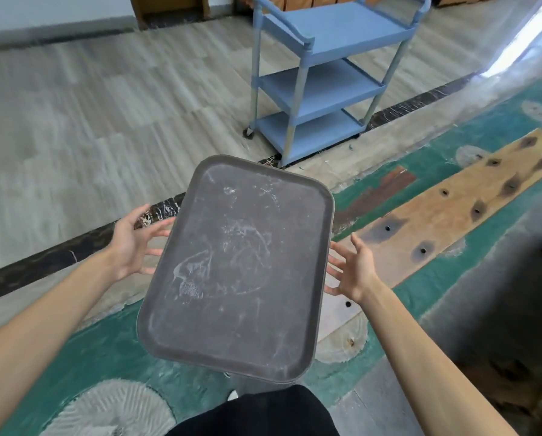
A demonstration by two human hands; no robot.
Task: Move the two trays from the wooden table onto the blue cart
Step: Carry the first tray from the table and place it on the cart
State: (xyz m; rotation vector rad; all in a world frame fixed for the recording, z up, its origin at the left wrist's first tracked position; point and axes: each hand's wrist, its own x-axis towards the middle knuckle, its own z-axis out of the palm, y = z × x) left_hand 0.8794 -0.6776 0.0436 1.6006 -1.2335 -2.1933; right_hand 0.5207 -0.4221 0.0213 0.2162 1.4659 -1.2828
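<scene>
A dark grey rectangular tray (238, 272) with white scuff marks hangs level in the air in front of me, above the floor. My left hand (131, 243) is at its left long edge with spread fingers reaching under the rim. My right hand (354, 269) supports the right long edge the same way, fingers tucked beneath. The blue cart (335, 36) with three bare shelves stands on the floor ahead, beyond the tray's far end. I see only this one tray, and the wooden table is out of view.
A wooden plank (452, 212) with burnt holes lies on the green painted floor to the right. A dark marble strip (43, 262) crosses the floor between me and the cart. Pale wood-look flooring (106, 121) stretches to the left of the cart.
</scene>
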